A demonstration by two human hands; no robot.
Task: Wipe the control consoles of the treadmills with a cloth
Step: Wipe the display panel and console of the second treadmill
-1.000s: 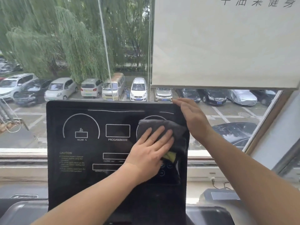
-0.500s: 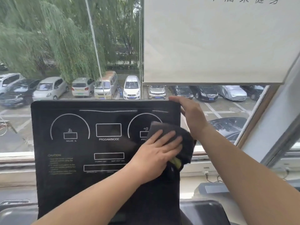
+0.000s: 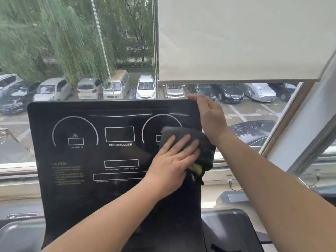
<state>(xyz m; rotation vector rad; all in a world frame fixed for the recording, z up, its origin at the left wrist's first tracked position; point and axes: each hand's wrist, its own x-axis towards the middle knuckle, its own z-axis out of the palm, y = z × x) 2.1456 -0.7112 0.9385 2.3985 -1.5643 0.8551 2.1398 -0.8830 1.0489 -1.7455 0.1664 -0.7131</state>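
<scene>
The cloth (image 3: 183,132) is lying at the console's (image 3: 81,188) 3 o'clock edge. We are pressing it with our left hand (image 3: 171,160), fingers flat, the remaining panel stretching toward 9 o'clock. Our right hand (image 3: 211,117) is gripping the 1 o'clock corner.

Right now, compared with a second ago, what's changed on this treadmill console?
The left hand slid the grey cloth rightward across the control console, so it now overhangs the right edge. Nothing was picked up or released. The right hand still holds the console's top right corner.
</scene>
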